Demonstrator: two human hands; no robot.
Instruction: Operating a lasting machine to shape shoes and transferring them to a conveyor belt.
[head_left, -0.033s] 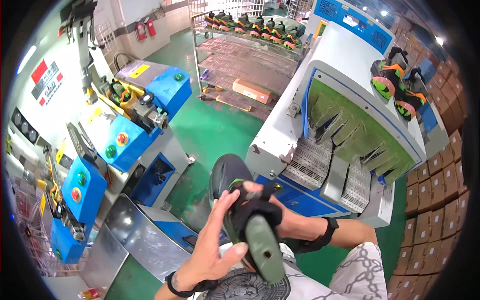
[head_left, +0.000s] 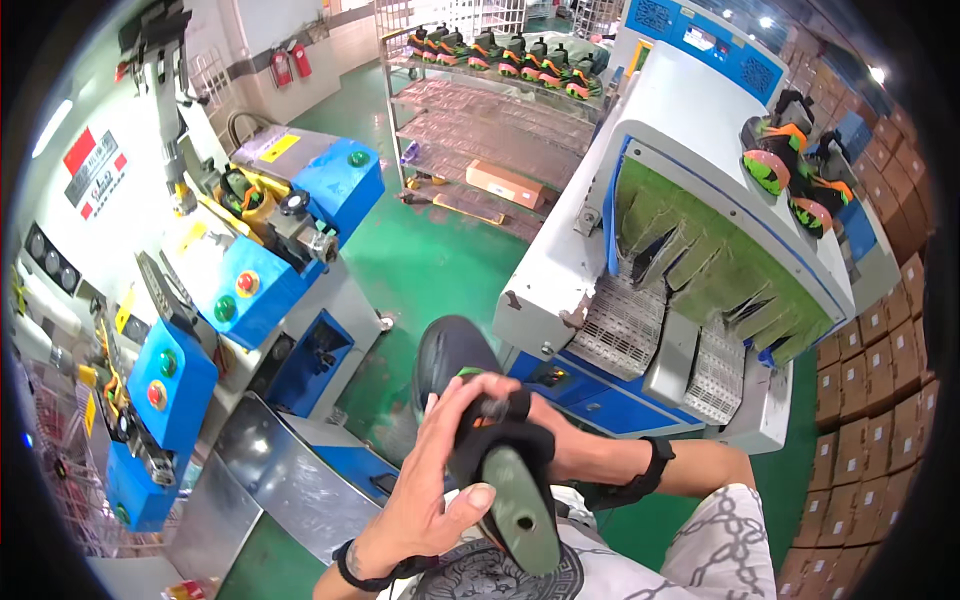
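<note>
Shoe upper (head_left: 470, 375), dark and stretched over a green last (head_left: 520, 505), is held at chest height before a conveyor machine (head_left: 640, 200). It is gripped by both hands: left hand (head_left: 430, 490) clasped around the side, right hand (head_left: 560, 445) closed behind. Fabric is judged soft, the last rigid and light; the last is the firmest hold.

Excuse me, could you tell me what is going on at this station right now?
A person is holding a black shoe upper mounted on a dark green plastic last in both bare hands, close to the body. The left hand grips it from the side with the thumb on the last; the right hand, with a black wrist strap, is tucked behind it. Just ahead stands a white conveyor machine with green flap curtains, with finished shoes on top. Blue machines stand to the left.
</note>
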